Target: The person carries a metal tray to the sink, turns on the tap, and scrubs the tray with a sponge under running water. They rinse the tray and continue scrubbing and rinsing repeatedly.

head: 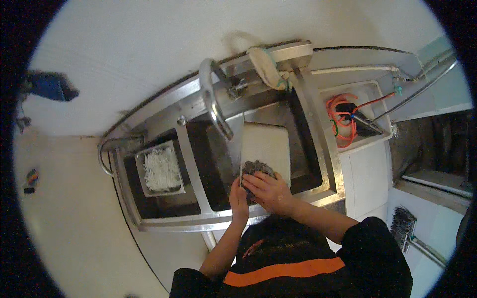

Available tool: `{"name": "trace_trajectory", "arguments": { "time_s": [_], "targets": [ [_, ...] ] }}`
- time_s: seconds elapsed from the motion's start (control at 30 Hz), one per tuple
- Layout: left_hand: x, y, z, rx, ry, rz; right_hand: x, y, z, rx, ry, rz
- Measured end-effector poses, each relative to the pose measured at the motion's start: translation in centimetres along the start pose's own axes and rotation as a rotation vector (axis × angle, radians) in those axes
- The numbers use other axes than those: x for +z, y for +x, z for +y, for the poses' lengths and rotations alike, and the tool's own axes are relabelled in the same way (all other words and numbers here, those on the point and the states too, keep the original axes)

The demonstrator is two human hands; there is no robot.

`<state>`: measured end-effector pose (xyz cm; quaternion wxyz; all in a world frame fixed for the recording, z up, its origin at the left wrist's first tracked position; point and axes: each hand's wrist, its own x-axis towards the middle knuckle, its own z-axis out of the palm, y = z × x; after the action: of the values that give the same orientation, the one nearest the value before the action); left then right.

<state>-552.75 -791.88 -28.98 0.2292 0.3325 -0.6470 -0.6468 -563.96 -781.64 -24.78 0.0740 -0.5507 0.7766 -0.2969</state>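
Over the large basin of a stainless steel sink [207, 156], my right hand [270, 190] presses a grey scouring pad [257, 166], seemingly of steel wool, with its fingers spread over it. The pad lies against the near part of a pale, rounded rectangular tray or board [266, 145]. My left hand [238, 199] grips the near end of a thin, upright edge at the left of this pale piece; whether that edge belongs to it or to a separate flat sheet, I cannot tell. A curved metal faucet [213, 100] arches over the basin from the far side.
Left basin holds a container of white strands [162, 169]. A light cloth [266, 69] hangs at the sink's back. Rightward, a white mop basin [380, 108] holds an orange hose [335, 106] and a dark item with a metal handle. A brush [402, 225] stands lower right.
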Motion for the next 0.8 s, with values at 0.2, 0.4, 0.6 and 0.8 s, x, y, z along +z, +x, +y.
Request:
{"name": "trace_trajectory", "arguments": {
  "time_s": [0.2,0.4,0.6,0.8],
  "targets": [
    [-2.2,-5.4,-6.1,-0.238,0.293,-0.030,5.4,6.9,5.3,0.314,-0.079,0.008],
    [-4.1,-3.3,-7.1,-0.084,0.103,0.195,9.8,-3.1,-3.4,0.102,-0.061,-0.039],
    [-3.5,-2.4,-6.2,-0.043,0.300,0.281,8.0,10.0,3.0,0.342,-0.212,0.130],
    [-4.2,-2.2,-6.2,0.081,0.378,0.324,11.5,-2.2,0.0,0.202,-0.093,0.115]
  ]
}}
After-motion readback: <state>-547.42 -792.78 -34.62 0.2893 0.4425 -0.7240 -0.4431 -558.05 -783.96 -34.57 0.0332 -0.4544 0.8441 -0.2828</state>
